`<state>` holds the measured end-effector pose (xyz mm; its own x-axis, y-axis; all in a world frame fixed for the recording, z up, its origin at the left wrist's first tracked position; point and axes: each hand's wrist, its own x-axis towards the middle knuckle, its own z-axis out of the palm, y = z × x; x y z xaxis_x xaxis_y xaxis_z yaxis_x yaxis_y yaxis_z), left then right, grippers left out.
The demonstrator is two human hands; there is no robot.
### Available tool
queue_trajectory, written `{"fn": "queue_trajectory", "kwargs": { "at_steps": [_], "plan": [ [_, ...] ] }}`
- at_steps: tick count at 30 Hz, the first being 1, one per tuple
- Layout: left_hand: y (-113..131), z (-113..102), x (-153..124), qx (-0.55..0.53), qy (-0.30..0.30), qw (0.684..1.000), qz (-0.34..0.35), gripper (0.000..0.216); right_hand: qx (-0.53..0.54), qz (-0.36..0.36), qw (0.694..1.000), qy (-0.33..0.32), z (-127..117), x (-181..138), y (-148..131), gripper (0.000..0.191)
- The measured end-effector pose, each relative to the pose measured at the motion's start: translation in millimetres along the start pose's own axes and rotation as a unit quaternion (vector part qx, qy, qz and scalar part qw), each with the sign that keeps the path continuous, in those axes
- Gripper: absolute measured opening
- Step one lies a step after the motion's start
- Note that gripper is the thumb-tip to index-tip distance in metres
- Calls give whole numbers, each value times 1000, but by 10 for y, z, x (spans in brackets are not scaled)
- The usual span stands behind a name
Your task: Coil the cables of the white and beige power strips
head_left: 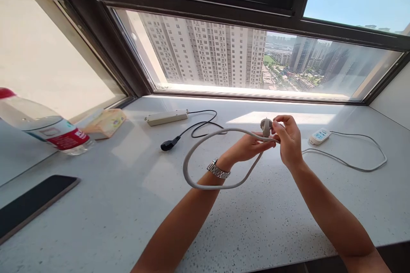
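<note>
A thick grey power cord (188,160) hangs in a wide loop over my left wrist, held above the white speckled counter. At its end is a grey plug (266,127), upright between my two hands. My left hand (245,148), with a metal watch (218,169) on its wrist, is closed on the cord just below the plug. Beside it, my right hand (288,138) pinches the cord close to the plug with thumb and fingers. Part of the cord is hidden behind the fingers.
Behind on the counter (128,222) lies a cream power strip (168,117) with a black plug (169,143). A white controller (319,136) with a thin cable is at right. Left are a bottle (64,134), a tissue pack (105,123) and a phone (35,202). A window borders the back.
</note>
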<state>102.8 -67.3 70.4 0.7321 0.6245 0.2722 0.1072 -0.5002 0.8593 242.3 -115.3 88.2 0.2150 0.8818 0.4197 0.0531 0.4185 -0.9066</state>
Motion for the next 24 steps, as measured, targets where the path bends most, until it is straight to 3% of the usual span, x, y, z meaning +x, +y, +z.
{"fn": "queue_trajectory", "kwargs": {
  "at_steps": [3, 6, 10, 14, 19, 22, 24],
  "plan": [
    [-29, 97, 29, -32, 22, 999, -10, 45, 99, -18, 992, 76, 62, -55, -72, 17],
    [-44, 138, 46, -69, 27, 997, -6, 53, 154, -42, 983, 93, 95, -122, -99, 12],
    [-34, 148, 56, -116, -17, 993, -35, 59, 108, -103, 986, 81, 138, -214, -42, 12],
    [-59, 172, 79, -125, -1, 991, -52, 60, 63, -125, 989, 49, 158, -238, -3, 26],
    [29, 110, 88, -142, 107, 984, -3, 62, -38, -111, 993, 3, 36, -137, -31, 40],
    [167, -49, 31, -156, 210, 965, 24, 59, -130, -36, 986, -103, -68, -27, 10, 52],
    [251, -192, -23, -160, 291, 942, 38, 57, -179, 41, 961, -209, -119, 50, 90, 55]
  ]
}}
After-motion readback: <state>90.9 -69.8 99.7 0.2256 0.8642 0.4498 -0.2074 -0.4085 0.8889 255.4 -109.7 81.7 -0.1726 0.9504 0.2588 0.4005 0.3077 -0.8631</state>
